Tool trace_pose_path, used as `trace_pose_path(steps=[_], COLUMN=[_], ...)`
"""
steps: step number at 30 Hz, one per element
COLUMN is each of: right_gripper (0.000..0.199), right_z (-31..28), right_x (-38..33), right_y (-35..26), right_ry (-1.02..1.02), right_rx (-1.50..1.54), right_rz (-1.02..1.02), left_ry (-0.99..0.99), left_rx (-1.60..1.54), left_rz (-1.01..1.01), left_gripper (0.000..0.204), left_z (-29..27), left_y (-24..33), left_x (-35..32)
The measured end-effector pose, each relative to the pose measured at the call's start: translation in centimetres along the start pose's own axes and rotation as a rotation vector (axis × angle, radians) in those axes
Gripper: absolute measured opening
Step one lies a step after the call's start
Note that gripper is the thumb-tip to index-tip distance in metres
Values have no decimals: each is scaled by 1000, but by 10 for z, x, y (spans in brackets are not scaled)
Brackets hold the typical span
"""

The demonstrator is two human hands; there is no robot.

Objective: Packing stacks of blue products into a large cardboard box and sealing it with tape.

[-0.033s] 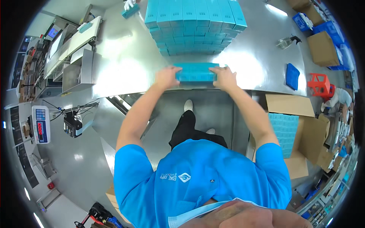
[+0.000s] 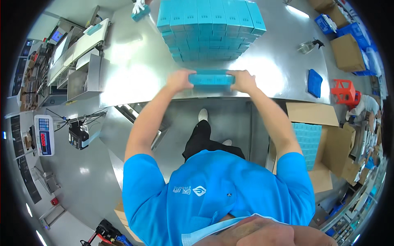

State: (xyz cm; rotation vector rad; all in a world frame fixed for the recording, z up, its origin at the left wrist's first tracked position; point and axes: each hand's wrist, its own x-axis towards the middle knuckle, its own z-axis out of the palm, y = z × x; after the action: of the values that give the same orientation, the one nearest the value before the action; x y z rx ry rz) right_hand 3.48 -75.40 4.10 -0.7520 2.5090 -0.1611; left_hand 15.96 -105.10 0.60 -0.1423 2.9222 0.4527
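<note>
A short row of teal boxes (image 2: 211, 78) lies on the steel table (image 2: 135, 69) near its front edge. My left hand (image 2: 179, 80) presses on the row's left end and my right hand (image 2: 243, 80) on its right end, so both hands clamp it between them. Just behind it stands a large stack of the same teal boxes (image 2: 211, 28), several layers high.
An open cardboard carton (image 2: 312, 115) holding teal boxes stands low at my right. On the table's right part lie a blue cloth (image 2: 315, 83) and a spray bottle (image 2: 308, 46). Another person's gloved hand (image 2: 139, 6) is at the far edge. A machine (image 2: 78, 49) and a scale (image 2: 44, 134) stand at the left.
</note>
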Motion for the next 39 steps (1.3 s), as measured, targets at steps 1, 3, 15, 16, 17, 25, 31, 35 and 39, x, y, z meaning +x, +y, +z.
trace_pose_path(steps=[1, 3, 15, 16, 17, 25, 31, 35, 39], right_gripper=[75, 75, 75, 76, 76, 82, 72, 62, 61], right_z=[-12, -29, -46, -46, -46, -21, -27, -29, -64], right_x=[18, 48, 46, 42, 39, 33, 31, 19, -28], right_y=[9, 28, 33, 32, 31, 11, -35, -29, -7], right_ry=[12, -102, -78, -14, -12, 103, 67, 114, 160], right_rx=[-4, 67, -49, -39, -38, -13, -29, 20, 53], right_rz=[9, -200, -95, -67, -59, 95, 203, 245, 344], left_ry=[-145, -288, -158, -107, -108, -104, 109, 51, 70], left_rx=[-77, -148, -131, -125, -126, -190, -94, -82, -79], left_rz=[-21, -19, 69, 51, 59, 99, 90, 76, 160], left_gripper=[70, 62, 78, 75, 75, 70, 64, 59, 54], left_z=[-21, -46, -36, -38, -38, -36, -27, -34, -67], left_y=[-1, -2, -15, -12, -13, -27, -1, 15, 68], left_x=[21, 49, 46, 39, 35, 43, 33, 37, 44])
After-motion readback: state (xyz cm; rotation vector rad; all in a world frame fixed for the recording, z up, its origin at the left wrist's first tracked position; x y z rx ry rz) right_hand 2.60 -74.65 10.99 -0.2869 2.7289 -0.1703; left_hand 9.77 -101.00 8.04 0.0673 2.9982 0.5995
